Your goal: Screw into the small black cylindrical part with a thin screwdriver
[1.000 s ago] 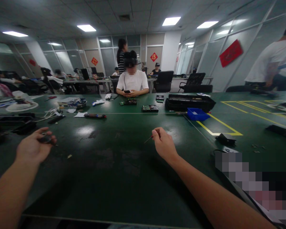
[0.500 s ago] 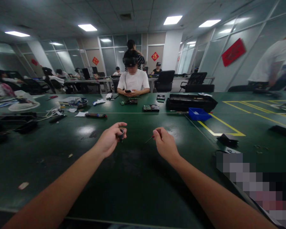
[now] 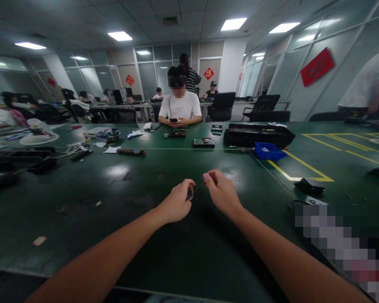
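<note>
My left hand point(image 3: 176, 204) is closed around a small dark round part point(image 3: 190, 195) with a shiny face, held just above the green table point(image 3: 139, 235). My right hand point(image 3: 222, 192) is pinched on a thin red-handled tool point(image 3: 202, 184) whose tip points left and down, close to the round part. Both hands meet near the middle of the table, a little in front of me.
Across the table a seated person holds a phone point(image 3: 173, 120). Circuit boards point(image 3: 203, 142), a long black case point(image 3: 258, 135) and a blue bin point(image 3: 269, 151) lie beyond my hands. Cables and dark gear point(image 3: 44, 162) sit left; a small black part point(image 3: 309, 187) lies right by yellow floor-tape lines.
My left hand swung in from the far left with the small round part and now sits beside my right hand. The right hand stayed nearly still with its tool.
</note>
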The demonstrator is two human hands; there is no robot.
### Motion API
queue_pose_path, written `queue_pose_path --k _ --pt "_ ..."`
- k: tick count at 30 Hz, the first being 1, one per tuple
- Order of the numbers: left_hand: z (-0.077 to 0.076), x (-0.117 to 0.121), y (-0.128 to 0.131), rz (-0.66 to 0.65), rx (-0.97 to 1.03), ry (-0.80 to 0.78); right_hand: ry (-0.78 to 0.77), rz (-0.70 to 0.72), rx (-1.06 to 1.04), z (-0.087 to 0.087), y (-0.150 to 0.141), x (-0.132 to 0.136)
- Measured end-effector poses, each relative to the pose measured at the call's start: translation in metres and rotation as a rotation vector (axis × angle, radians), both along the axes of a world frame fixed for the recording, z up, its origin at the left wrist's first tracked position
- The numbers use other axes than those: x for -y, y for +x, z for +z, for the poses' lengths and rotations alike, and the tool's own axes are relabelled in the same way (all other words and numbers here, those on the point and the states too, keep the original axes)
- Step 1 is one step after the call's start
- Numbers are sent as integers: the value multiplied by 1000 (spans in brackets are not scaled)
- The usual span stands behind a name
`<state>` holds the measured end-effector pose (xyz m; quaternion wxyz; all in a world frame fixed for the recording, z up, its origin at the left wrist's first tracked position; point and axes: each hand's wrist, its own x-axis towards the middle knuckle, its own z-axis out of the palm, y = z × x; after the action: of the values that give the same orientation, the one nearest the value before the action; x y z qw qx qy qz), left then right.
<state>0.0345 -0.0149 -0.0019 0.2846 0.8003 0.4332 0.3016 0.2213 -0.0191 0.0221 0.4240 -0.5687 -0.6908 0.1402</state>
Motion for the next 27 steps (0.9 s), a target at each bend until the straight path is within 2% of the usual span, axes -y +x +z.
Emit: queue_pose_path --k 4,9,11,19,27 --pt "-13 -14 -11 42 -11 28 -4 24 -8 4 -1 2" --pt "-11 -31 -25 -21 -36 128 -29 68 33 6 -1 4" --pt "-10 -34 -29 -27 -14 143 -30 83 -15 6 -1 4" --pt "-8 -34 -27 31 22 146 -9 166 -471 6 -1 3" --pt "-5 -31 -28 3 3 170 -42 146 -418 5 -3 2"
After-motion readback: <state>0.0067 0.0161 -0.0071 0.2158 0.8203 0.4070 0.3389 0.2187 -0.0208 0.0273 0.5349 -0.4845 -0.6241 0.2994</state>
